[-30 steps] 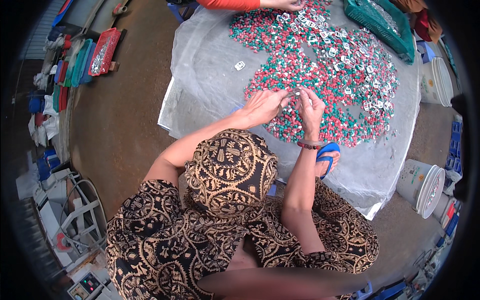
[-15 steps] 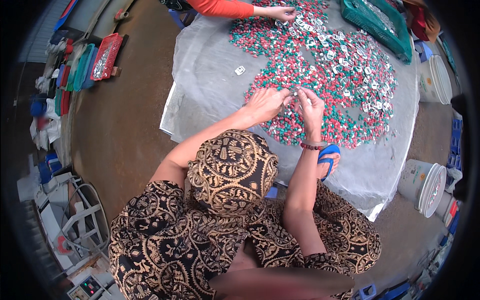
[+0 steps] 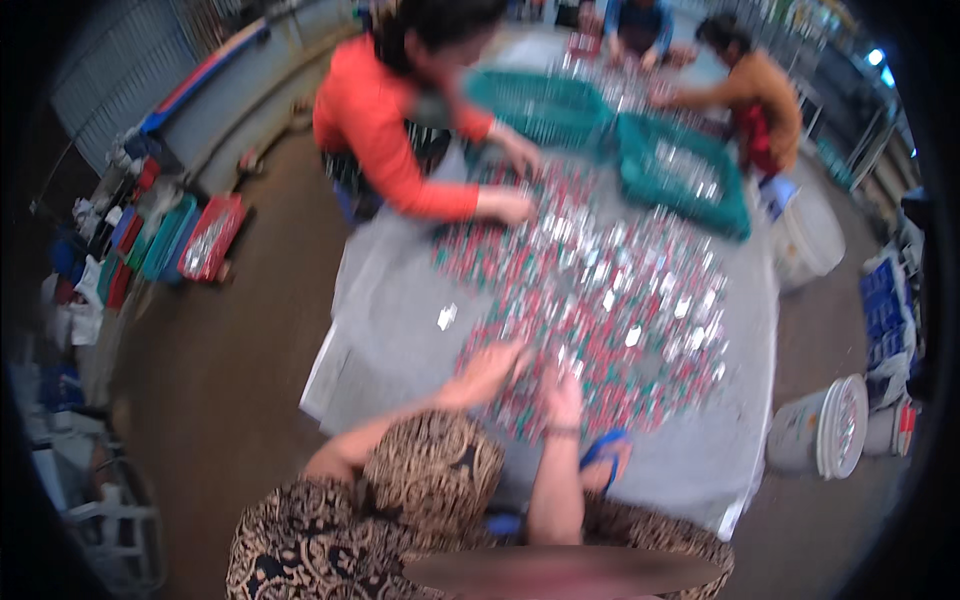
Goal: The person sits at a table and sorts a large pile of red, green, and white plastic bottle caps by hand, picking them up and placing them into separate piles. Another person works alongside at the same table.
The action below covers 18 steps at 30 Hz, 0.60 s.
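Both my hands are over the near edge of a spread pile of small red, green and white pieces (image 3: 610, 375). Motion blur smears my left hand (image 3: 487, 372); its fingers reach toward the pile, but their closing does not show. Just to its right, my right hand (image 3: 562, 397) is raised with its fingers drawn together. A bright spot shows at its fingertips, too blurred to name. Pale, flat, frame-like pieces (image 3: 633, 336) are scattered through the pile, mostly on its right and far parts. One such piece (image 3: 446, 317) lies apart on the sheet to the left.
A pale sheet (image 3: 390, 290) covers the low work surface. Across it, a person in orange-red (image 3: 375, 130) has both hands at the pile. Green baskets (image 3: 735, 215) stand at the back; other people work beyond. White buckets (image 3: 800, 440) stand on the right, red and green baskets (image 3: 215, 235) at left.
The view has tilted up, bringing the people and baskets at the back into sight. My hands appear lower in the picture, with a slightly wider gap between them.
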Available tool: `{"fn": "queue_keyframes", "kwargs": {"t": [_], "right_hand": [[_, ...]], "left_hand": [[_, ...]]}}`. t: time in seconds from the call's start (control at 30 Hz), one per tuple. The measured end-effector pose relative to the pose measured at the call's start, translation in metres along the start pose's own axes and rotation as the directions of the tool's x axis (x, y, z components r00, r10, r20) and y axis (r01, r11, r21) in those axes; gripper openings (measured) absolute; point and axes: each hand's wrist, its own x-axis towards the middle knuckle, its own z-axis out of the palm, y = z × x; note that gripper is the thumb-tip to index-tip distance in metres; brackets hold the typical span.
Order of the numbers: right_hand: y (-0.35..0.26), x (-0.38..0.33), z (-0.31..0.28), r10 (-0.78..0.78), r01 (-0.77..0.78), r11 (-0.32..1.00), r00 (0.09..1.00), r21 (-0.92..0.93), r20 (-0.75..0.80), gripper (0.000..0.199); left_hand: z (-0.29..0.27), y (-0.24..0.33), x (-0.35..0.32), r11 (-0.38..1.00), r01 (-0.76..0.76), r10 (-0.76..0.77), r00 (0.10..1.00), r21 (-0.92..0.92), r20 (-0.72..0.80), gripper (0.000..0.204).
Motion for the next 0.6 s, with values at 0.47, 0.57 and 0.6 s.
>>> {"fn": "queue_keyframes", "kwargs": {"t": [0.47,0.57,0.6], "right_hand": [[-0.030,-0.028,0.036,-0.033,0.103,0.842,0.990,-0.529,0.141,0.016],[-0.064,-0.026,0.016,-0.228,0.205,0.937,0.973,-0.283,-0.050,0.009],[-0.079,-0.030,0.006,-0.242,0.205,0.887,0.970,-0.413,-0.038,0.010]], "left_hand": [[-0.023,0.014,-0.002,0.983,0.084,-0.089,0.996,-0.166,-0.021,0.022],[-0.020,0.011,-0.004,0.973,0.155,-0.152,0.988,-0.172,0.032,0.022],[-0.018,0.009,-0.006,0.967,0.166,-0.159,0.986,-0.195,0.052,0.021]]}}
